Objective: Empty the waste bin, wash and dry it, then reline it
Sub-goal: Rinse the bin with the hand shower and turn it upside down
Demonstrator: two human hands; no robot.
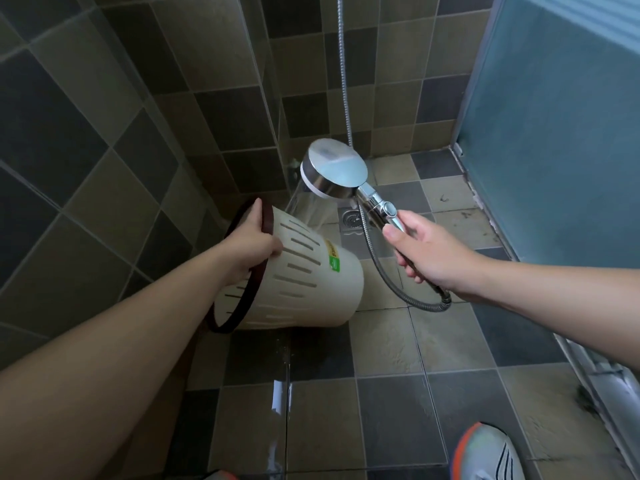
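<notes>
Gripping the dark rim of the waste bin (304, 271), the left hand (250, 244) holds the cream slotted tub tipped on its side above the tiled floor (433, 403), mouth toward the left wall and base pointing toward the floor drain (353, 220). Right of the bin, the right hand (424, 249) wraps its curled fingers around the handle of the shower head (330, 168), whose spray falls onto the bin's upper side. Beyond the bin, the metal hose (343, 71) runs up the tiled wall, and a shoe (488, 452) shows nearest the camera.
</notes>
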